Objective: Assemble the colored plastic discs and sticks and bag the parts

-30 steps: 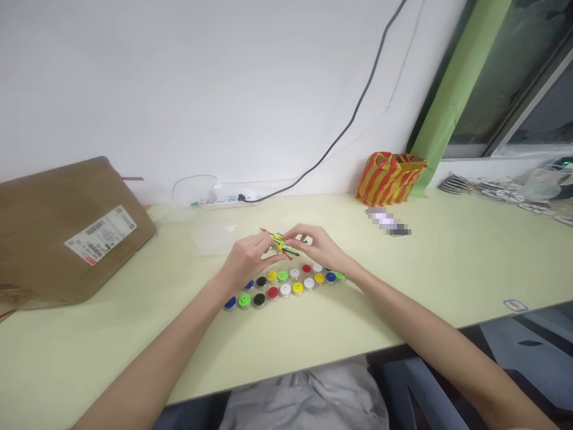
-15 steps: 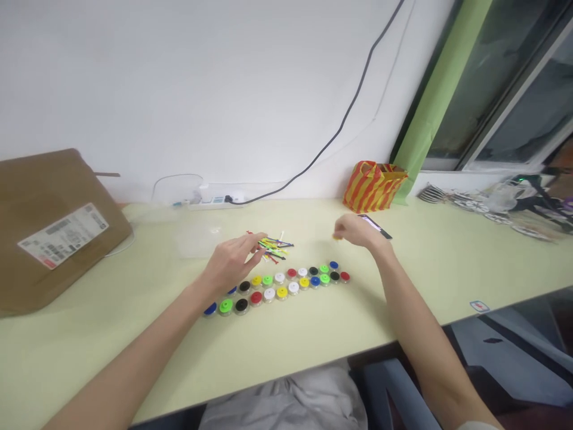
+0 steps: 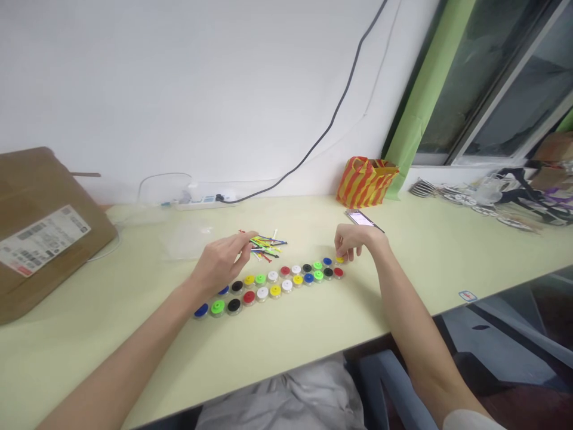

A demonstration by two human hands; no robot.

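My right hand point(image 3: 351, 242) pinches a small yellow-topped round piece point(image 3: 339, 260) at the right end of the back row, beside a blue-topped one point(image 3: 327, 261). Two rows of similar clear-bottomed round pieces with coloured tops run across the table, among them a red one point(image 3: 338, 272) and a light green one point(image 3: 218, 307). My left hand point(image 3: 221, 260) rests at the left side of a pile of thin coloured plastic sticks point(image 3: 268, 243), its fingers stretched and thumb apart. It partly hides the pile and the left end of the back row.
A cardboard box point(image 3: 40, 239) stands at the left. Behind lie a clear plastic bag point(image 3: 183, 239) and a power strip point(image 3: 201, 202). A phone point(image 3: 360, 218) and a striped bag point(image 3: 366, 184) are beyond my right hand. Assorted parts point(image 3: 474, 200) lie far right.
My right hand has come down and toward me, bringing the yellow-topped piece to the end of the back row. My left hand stays by the sticks. The view has shifted slightly right.
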